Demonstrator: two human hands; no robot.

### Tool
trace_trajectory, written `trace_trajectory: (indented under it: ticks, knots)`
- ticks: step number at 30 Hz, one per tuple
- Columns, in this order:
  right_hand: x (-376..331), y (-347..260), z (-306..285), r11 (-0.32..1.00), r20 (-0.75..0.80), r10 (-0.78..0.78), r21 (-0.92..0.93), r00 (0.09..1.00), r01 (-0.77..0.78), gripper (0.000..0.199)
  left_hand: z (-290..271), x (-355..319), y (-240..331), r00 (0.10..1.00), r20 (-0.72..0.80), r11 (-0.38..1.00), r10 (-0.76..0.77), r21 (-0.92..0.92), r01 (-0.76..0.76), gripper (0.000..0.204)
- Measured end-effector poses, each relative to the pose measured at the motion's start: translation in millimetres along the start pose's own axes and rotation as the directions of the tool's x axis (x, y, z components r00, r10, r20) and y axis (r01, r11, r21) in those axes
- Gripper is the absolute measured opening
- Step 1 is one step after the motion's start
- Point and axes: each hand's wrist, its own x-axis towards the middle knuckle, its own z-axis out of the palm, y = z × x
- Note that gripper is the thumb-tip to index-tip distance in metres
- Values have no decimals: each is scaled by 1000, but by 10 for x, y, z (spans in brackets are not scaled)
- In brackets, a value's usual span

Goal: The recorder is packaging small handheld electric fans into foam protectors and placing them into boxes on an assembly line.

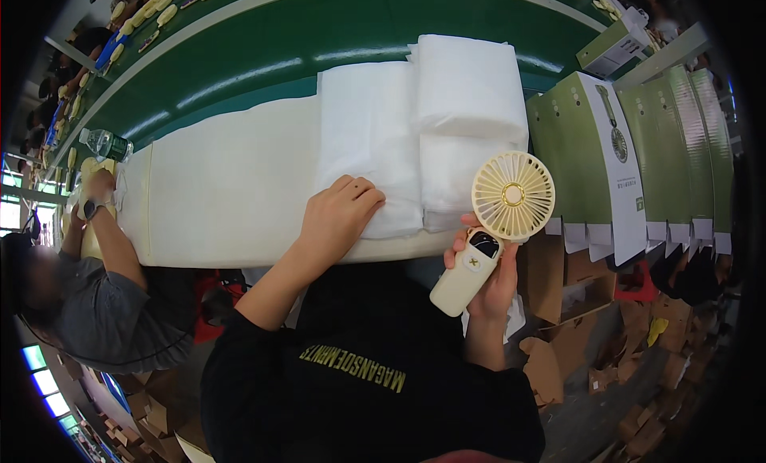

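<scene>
A cream handheld fan (463, 283) is gripped in my right hand (496, 286), tilted, its round slatted head (513, 195) up and to the right. A dark display panel sits near the top of its handle. My left hand (339, 216) lies on the near part of a stack of thin white plastic bags (363, 104), fingers bent and pressed together at the top bag, which creases beside them. The fingertips are partly hidden. A second, folded white stack (469, 84) stands to the right, just behind the fan.
Green and white boxes (586, 168) stand in a row at the right. Across the back runs a green conveyor belt (263, 72). A clear bottle (108, 144) lies at the left, near a co-worker's hand (100, 188). Brown cartons (558, 359) cover the floor.
</scene>
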Motion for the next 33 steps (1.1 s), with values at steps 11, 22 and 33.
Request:
trace_trajectory:
  ticks: [11, 22, 33]
  knots:
    - [-311, 295, -198, 928, 257, 337, 68, 906, -365, 60, -84, 116, -35, 998, 37, 998, 59, 17, -60, 7]
    - [-78, 261, 39, 948, 210, 314, -11, 926, -318, 61, -161, 164, 165, 889, 284, 328, -359, -854, 404, 4]
    - [186, 12, 438, 539, 110, -399, -775, 910, 330, 58, 179, -182, 790, 970, -242, 657, 12, -729, -190, 29]
